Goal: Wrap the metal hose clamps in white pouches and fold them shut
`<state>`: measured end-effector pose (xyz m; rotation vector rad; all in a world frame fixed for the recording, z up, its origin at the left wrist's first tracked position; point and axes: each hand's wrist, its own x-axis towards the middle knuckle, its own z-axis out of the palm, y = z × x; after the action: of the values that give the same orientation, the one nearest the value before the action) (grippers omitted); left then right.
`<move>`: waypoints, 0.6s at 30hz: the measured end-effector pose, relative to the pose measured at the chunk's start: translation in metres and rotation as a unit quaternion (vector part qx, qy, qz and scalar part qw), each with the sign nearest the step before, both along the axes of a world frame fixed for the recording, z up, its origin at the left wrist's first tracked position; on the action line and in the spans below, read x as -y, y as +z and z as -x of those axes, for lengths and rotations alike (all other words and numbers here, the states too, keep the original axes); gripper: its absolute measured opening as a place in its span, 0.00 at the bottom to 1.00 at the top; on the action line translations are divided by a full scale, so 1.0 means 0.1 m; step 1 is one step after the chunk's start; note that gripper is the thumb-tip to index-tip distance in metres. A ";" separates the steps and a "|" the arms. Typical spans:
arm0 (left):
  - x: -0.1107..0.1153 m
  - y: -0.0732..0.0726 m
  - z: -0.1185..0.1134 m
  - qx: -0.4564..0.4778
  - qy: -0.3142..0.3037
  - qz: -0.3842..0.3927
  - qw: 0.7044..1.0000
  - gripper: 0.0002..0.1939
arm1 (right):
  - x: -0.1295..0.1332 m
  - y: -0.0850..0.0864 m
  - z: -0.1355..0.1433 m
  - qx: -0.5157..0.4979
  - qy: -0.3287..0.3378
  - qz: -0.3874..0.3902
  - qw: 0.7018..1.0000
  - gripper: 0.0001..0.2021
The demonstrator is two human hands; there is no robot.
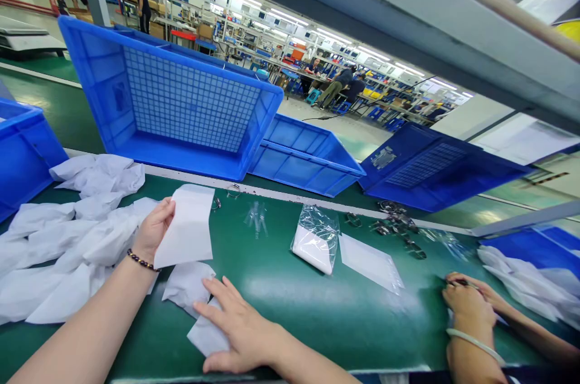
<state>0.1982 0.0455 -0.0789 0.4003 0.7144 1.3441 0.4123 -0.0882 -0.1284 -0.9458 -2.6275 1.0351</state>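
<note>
My left hand, with a beaded bracelet at the wrist, pinches the left edge of a white sheet and holds it up off the green table. Whether the sheet is a single layer or a flat bag I cannot tell. My right hand is spread open, palm down, over a folded white wrapper; its fingertips reach a crumpled white wrapper just beyond. Left of my left forearm lies a heap of crumpled white wrappers; their contents are hidden.
Blue crates line the far side of the green table. Small clear plastic pieces, a clear bag with white sheets, a loose white stack and dark shiny pieces lie there. A co-worker's hands work at right.
</note>
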 end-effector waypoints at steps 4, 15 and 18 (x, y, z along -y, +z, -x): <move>0.04 -0.11 -0.07 0.008 -0.081 -0.032 0.996 0.06 | -0.21 0.11 0.12 -0.065 0.032 0.010 0.997 0.36; 0.25 -0.25 -0.32 -0.241 -0.264 -0.077 0.931 0.14 | -0.89 -0.06 -0.03 -0.477 -0.325 0.314 0.754 0.31; 0.24 -0.41 -0.37 -0.367 -0.250 -0.110 0.889 0.10 | -0.88 -0.14 -0.06 -0.454 -0.374 0.298 0.752 0.23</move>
<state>0.2356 0.0220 -0.1196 1.2322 0.9875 0.7535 0.4184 0.0000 -0.1426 -1.0520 -0.9750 1.5394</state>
